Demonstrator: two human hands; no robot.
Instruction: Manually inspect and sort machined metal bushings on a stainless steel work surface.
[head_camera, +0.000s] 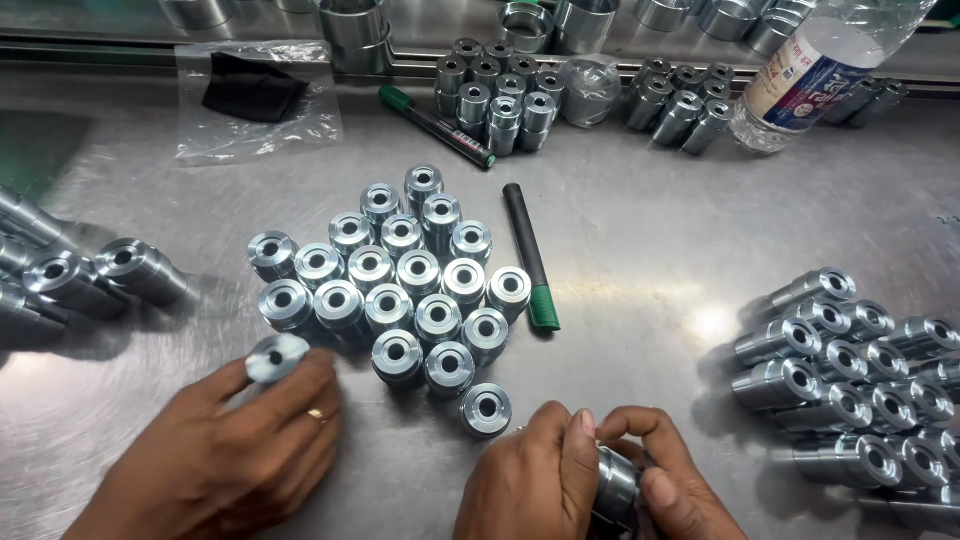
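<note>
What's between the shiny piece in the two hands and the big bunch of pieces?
Just one single piece, standing between the held piece and the bunch, at its near edge beside the left hand. Otherwise only bare table.

Bare steel table (640, 250) lies open between the central bushing cluster (400, 290) and right-hand pile (850, 380); a marker (530, 255) intrudes.

Head camera: looks steeply down, close over my steel worktable (640, 260), facing its far rail.
</note>
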